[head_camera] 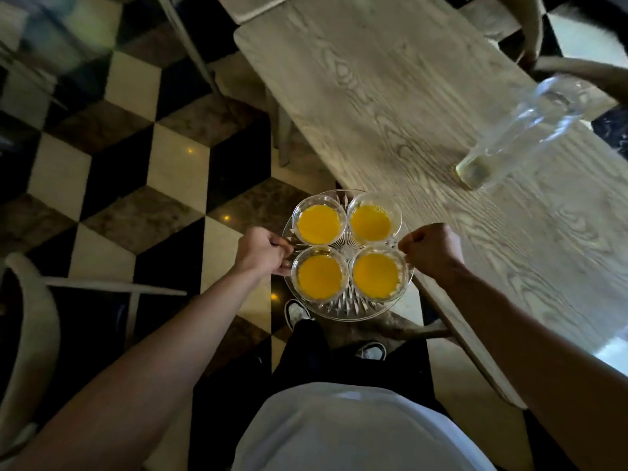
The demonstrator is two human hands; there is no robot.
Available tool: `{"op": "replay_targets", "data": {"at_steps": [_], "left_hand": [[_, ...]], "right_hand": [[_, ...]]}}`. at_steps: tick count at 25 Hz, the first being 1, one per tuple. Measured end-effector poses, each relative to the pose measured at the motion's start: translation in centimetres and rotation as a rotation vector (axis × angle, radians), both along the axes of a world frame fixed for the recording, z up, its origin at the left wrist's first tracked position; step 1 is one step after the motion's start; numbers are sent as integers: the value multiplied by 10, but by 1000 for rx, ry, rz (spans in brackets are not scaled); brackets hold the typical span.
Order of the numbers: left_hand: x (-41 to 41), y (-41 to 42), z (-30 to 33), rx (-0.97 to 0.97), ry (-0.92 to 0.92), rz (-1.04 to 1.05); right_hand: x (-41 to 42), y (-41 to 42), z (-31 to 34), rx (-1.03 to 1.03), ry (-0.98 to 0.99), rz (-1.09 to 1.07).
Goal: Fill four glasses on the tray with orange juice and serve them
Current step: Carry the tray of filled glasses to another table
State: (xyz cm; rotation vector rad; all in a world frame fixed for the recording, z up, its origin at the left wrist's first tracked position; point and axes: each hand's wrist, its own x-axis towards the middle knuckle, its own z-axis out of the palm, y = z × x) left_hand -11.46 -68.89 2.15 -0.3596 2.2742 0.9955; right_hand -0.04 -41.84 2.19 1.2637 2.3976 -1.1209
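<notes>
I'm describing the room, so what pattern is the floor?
The floor has a cube-like pattern of black, cream and brown marbled tiles, seen in the head view.

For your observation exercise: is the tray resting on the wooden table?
No: both hands, left and right, hold the tray over the floor beside the table.

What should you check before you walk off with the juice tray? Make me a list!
1. All four glasses filled: ok.
2. Left hand grips the tray rim: ok.
3. Right hand grips the opposite rim: ok.
4. Tray level, no juice spilled: ok.
5. Tray clear of the table edge: cannot tell.
6. Path free: not ok, a chair stands close at the left.
</notes>
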Motion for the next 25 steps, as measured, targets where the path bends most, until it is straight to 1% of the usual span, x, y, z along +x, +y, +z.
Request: {"op": "replay_targets", "data": {"at_steps": [5, 13, 15, 20, 25], "left_hand": [[-45, -53, -1, 2, 20, 69], [-122, -135, -11, 38, 59, 121], [-130, -139, -12, 64, 59, 121], [-172, -182, -23, 58, 20, 257], [-212, -213, -25, 66, 3, 350]], "right_hand": [[-62, -44, -1, 28, -11, 87], [-164, -110, -1, 41, -8, 207], [-178, -114, 1, 45, 5, 206], [-242, -152, -4, 16, 3, 286], [-310, -183, -13, 8, 9, 335]]}}
